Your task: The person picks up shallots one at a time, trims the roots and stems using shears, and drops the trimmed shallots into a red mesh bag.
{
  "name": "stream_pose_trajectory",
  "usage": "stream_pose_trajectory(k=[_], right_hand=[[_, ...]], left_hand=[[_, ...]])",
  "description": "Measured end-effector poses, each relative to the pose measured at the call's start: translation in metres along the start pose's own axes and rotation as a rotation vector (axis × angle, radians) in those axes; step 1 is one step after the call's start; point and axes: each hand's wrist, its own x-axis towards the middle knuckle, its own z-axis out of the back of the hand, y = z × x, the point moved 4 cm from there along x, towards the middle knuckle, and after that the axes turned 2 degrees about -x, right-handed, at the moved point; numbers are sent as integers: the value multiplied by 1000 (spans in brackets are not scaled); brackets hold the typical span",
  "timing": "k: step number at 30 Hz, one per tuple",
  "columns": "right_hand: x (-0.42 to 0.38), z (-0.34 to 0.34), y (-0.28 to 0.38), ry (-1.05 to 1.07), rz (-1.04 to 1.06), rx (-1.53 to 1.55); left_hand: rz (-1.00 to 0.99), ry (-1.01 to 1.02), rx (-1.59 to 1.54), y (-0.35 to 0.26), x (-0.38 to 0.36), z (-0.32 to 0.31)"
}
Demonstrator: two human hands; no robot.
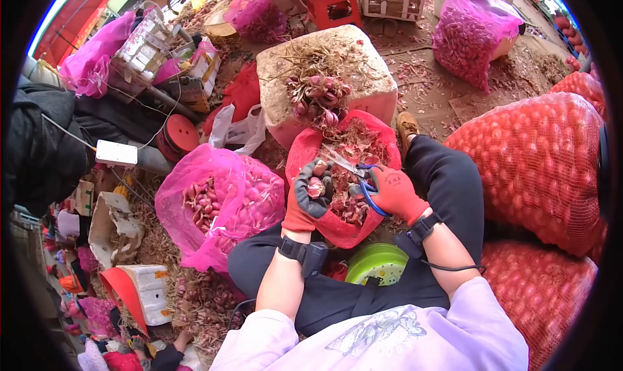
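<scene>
My left hand, in a red and grey glove, is closed around a few shallots. Blue-handled scissors are in my gloved right hand, their blades slightly apart and pointing toward the shallots. Both hands are over an open red mesh bag between my legs, with papery skins and dry trimmings inside. Just beyond it, a bunch of shallots with dry stalks lies on a worn foam block.
A pink mesh bag of loose shallots stands at my left. Full red net sacks are stacked on my right. A green round stool shows beneath me. Another person's dark sleeve is at far left, near a white power bank.
</scene>
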Motion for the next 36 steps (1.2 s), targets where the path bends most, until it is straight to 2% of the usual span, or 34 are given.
stream_pose_trajectory(k=[1,4,7,8,10,11,13,14,16,17,19,20,21,24,25,28,31,34,36], right_hand=[[-1,0,2,31,3,-46],[-3,6,9,-67,63,-169],[0,7,10,8,52,-256],[1,1,6,101,9,-253],[1,-13,-3,286,-77,-246],[1,-12,-4,261,-101,-190],[0,-11,-4,212,-148,-79],[0,-6,0,91,-82,-110],[0,5,10,-149,54,-169],[1,8,14,-177,77,-209],[3,14,20,-231,118,-290],[3,6,14,-154,54,-221],[2,-6,7,-78,-10,-151],[5,-15,2,176,-177,62],[5,-15,3,265,-229,133],[1,-6,10,181,-161,178],[-1,-6,8,40,-106,97],[-3,-4,12,10,-54,-43],[-4,-12,8,-8,-66,-85]], left_hand=[[30,1,-48,0,3,5],[85,-24,-88,3,5,9],[49,-35,-88,5,13,28],[25,-34,-90,5,18,39],[84,-41,-64,5,9,23],[114,-45,-50,5,6,16],[31,-22,62,5,6,13],[-13,-10,116,5,6,12],[119,-41,-91,10,9,22],[188,-56,-192,13,10,26],[125,15,-82,19,7,24],[93,51,-28,21,6,22],[197,-64,-169,22,-7,2],[191,132,-14,21,-11,-17],[202,126,-32,21,-6,-8],[47,86,70,14,-4,-4],[16,22,76,9,-10,-14],[93,55,84,8,-8,-7],[68,35,116,10,-9,-7]])
